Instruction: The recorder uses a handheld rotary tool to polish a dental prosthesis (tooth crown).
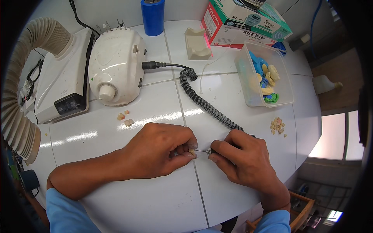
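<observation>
Over the near middle of the white tiled table, my left hand (159, 149) is closed, pinching a small cream tooth-like piece (192, 151) between thumb and fingertips. My right hand (246, 157) wraps round a rotary handpiece (208, 151), most of which is hidden in the palm. Its thin metal bur (201, 150) points left and reaches the cream piece at my left fingertips; whether the two touch is too small to tell. From behind my right hand a coiled black cord (208, 108) runs to a white control unit (114, 66) with a front knob.
A white box-shaped machine (64, 79) with a ribbed hose (15, 85) stands far left. Small tooth-like pieces lie in a left group (129, 122) and a right pile (277, 125). Behind are a blue cylinder (152, 17), beige cradle (197, 43), mask boxes (229, 33) and clear tub (248, 85).
</observation>
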Motion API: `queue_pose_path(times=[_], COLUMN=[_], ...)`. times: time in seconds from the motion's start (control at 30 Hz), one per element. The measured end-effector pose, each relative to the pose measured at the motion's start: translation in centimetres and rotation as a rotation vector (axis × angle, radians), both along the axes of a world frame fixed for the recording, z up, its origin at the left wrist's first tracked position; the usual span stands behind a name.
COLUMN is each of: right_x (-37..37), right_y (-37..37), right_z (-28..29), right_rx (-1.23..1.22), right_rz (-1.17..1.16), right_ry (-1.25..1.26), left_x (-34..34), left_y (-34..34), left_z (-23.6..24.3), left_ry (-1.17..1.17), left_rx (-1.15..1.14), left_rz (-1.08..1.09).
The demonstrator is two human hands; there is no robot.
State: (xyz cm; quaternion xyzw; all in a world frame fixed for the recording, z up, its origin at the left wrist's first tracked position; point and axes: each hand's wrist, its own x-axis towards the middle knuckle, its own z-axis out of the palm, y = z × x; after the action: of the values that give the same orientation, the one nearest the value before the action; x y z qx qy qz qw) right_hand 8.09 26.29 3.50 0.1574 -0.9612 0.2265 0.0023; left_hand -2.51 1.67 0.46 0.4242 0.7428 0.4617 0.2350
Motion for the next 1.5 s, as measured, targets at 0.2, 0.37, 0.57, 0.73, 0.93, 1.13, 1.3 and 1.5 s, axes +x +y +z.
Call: queue_pose_path(times=[0.2, 0.37, 0.57, 0.73, 0.93, 1.13, 1.3, 1.5], right_x=[0.0, 0.0, 0.0, 0.0, 0.2, 0.4, 0.6, 0.6], right_y=[-0.1, -0.1, -0.1, -0.1, 0.0, -0.3, -0.2, 0.3], right_z=[0.4, 0.0, 0.6, 0.4, 0.0, -0.5, -0.9, -1.0], right_rx=[0.025, 0.014, 0.024, 0.001, -0.003, 0.032, 0.038, 0.042], right_rz=[-0.014, 0.003, 0.005, -0.013, 0.025, 0.006, 0.015, 0.024], right_ry=[-0.048, 0.014, -0.040, -0.033, 0.003, 0.069, 0.101, 0.095], left_x=[0.0, 0.1, 0.0, 0.0, 0.2, 0.1, 0.1, 0.2], left_y=[0.0, 0.1, 0.0, -0.1, -0.2, -0.1, 0.0, 0.2], left_z=[-0.2, -0.5, -0.2, -0.6, -0.6, -0.5, -0.3, -0.2], left_ry=[0.021, 0.049, 0.027, 0.061, 0.080, 0.067, 0.064, 0.075], left_rx=[0.006, 0.039, 0.029, 0.016, 0.047, 0.034, 0.003, -0.003], left_rz=[0.000, 0.018, -0.003, 0.003, 0.000, 0.018, 0.019, 0.009])
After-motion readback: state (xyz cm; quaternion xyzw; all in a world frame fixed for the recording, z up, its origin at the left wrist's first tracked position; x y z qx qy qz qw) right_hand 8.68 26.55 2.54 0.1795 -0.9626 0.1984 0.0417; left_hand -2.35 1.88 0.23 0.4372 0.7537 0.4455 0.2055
